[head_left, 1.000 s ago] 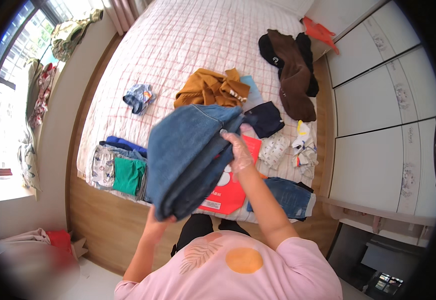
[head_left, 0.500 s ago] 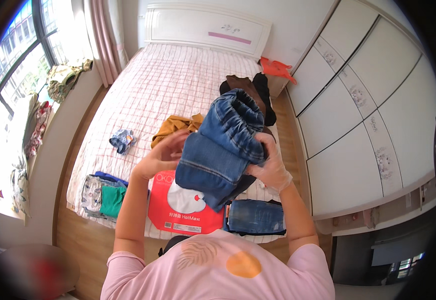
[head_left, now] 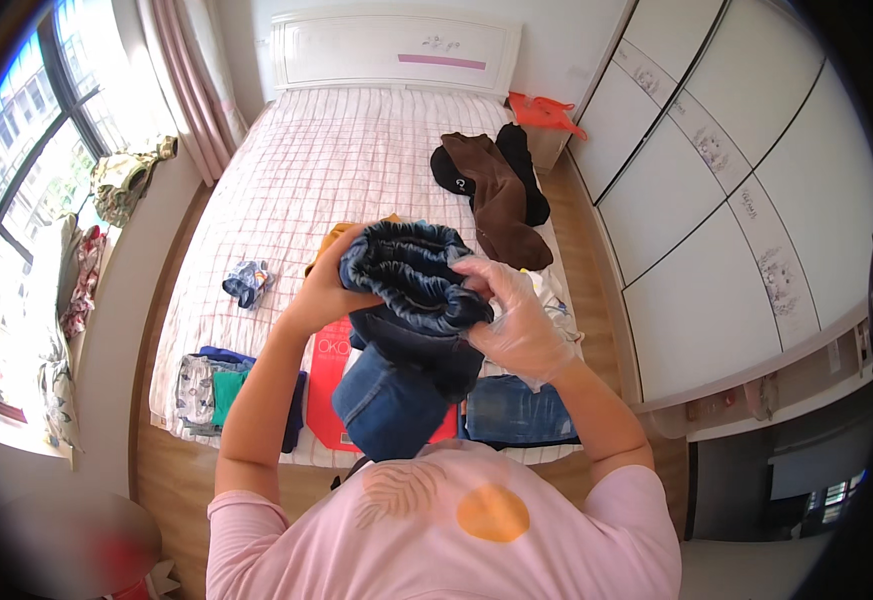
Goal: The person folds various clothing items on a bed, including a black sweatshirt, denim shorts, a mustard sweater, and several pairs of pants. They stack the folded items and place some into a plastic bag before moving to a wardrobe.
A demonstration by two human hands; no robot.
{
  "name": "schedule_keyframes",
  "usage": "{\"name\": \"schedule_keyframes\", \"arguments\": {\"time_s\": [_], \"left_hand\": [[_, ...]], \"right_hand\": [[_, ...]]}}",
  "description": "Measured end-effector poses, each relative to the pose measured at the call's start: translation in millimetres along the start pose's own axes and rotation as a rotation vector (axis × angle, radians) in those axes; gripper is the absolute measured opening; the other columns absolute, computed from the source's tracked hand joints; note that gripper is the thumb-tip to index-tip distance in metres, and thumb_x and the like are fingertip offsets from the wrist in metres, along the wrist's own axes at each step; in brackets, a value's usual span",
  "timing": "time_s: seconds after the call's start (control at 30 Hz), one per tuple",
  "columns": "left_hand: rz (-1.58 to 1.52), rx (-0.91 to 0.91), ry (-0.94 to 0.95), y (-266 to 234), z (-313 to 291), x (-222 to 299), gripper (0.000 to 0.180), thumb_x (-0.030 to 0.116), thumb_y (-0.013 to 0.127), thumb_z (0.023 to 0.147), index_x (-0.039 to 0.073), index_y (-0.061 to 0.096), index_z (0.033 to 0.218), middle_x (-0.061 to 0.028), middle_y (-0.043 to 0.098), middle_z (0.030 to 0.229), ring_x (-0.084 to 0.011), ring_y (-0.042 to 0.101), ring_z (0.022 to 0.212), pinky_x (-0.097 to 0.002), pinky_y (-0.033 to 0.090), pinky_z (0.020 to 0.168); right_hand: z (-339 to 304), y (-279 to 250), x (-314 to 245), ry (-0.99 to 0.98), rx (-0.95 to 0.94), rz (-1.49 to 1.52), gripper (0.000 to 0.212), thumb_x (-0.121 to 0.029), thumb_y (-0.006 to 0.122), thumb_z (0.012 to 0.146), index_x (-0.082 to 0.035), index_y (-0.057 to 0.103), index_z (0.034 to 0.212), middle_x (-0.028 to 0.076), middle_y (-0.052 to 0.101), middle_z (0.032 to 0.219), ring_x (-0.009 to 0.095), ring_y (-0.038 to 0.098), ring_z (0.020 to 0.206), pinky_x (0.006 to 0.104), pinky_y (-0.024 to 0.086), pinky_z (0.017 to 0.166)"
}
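A pair of blue jeans (head_left: 391, 400) with an elastic gathered waist hangs folded in front of me, the waistband facing up and the legs drooping toward me. My left hand (head_left: 324, 298) grips the left side of the waistband. On the opposite side, my right hand (head_left: 518, 325), in a thin see-through glove, pinches the waistband edge. Beneath the jeans lies a red and white package (head_left: 329, 400), mostly covered. Folded jeans (head_left: 518, 410) rest on the bed to its right. A mustard garment (head_left: 328, 246) shows partly behind my left hand.
The checked bed (head_left: 286, 170) holds a folded clothes stack (head_left: 218, 392), a small blue patterned garment (head_left: 247, 284), and brown clothing (head_left: 497, 195) beside black clothing (head_left: 524, 180). A wardrobe (head_left: 696, 220) stands right; more clothes (head_left: 128, 185) lie on the windowsill. A red bag (head_left: 548, 114) sits on the nightstand.
My left hand has gone from loose beside the jeans to gripping the waistband. The jeans have turned so the waist opening faces up, and they have moved slightly left and nearer.
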State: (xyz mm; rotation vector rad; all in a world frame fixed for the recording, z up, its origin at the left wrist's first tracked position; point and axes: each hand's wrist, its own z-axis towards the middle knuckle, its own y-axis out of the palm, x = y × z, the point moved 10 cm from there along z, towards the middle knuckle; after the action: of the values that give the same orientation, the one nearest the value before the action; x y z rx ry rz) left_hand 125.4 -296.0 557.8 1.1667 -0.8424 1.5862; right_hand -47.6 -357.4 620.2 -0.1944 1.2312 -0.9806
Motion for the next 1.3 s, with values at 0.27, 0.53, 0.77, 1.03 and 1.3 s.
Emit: {"name": "schedule_keyframes", "arguments": {"time_s": [0.27,0.53,0.77,1.03,1.3], "left_hand": [[0.010,0.085,0.002,3,-2,40,0.068,-0.009,0.069,0.061,0.001,0.044,0.123,-0.0046,0.055,0.110,-0.0144,0.051,0.104,-0.0277,0.037,0.094],[0.405,0.147,0.254,2,40,152,0.070,0.008,0.077,0.059,0.004,0.046,0.122,-0.0070,0.057,0.107,-0.0165,0.052,0.103,-0.0292,0.038,0.092],[0.170,0.252,0.660,-24,12,252,0.066,0.005,0.067,0.075,0.004,0.031,0.131,-0.0129,0.050,0.118,-0.0209,0.050,0.106,-0.0314,0.040,0.093],[0.532,0.501,0.196,-103,-96,57,0.119,0.028,0.088,0.049,0.005,0.014,0.140,-0.0185,0.030,0.137,-0.0264,0.027,0.131,-0.0392,0.022,0.106],[0.323,0.451,0.422,-51,-91,-4,0.063,0.010,0.077,0.061,0.004,0.046,0.116,-0.0114,0.048,0.117,-0.0233,0.045,0.111,-0.0335,0.036,0.093]], "right_hand": [[29,-29,-17,-0.203,0.241,-0.222,0.046,-0.008,0.071,0.064,-0.004,0.052,0.105,0.015,0.056,0.098,0.034,0.053,0.094,0.0397,0.041,0.083],[117,-32,-107,-0.407,-0.301,-0.523,0.085,-0.020,0.078,0.060,-0.013,0.037,0.134,0.012,0.047,0.126,0.024,0.043,0.121,0.0330,0.033,0.101],[163,-92,-187,0.039,0.029,-0.574,0.039,-0.015,0.078,0.058,-0.002,0.065,0.093,0.007,0.067,0.084,0.017,0.062,0.076,0.0286,0.050,0.072],[199,-184,-179,-0.084,0.163,-0.688,0.037,-0.017,0.077,0.062,-0.003,0.065,0.094,0.008,0.066,0.085,0.018,0.062,0.076,0.0294,0.049,0.073],[210,-261,-179,-0.039,0.280,-0.775,0.036,-0.019,0.075,0.065,-0.003,0.065,0.096,0.009,0.066,0.086,0.020,0.061,0.075,0.0302,0.049,0.074]]}}
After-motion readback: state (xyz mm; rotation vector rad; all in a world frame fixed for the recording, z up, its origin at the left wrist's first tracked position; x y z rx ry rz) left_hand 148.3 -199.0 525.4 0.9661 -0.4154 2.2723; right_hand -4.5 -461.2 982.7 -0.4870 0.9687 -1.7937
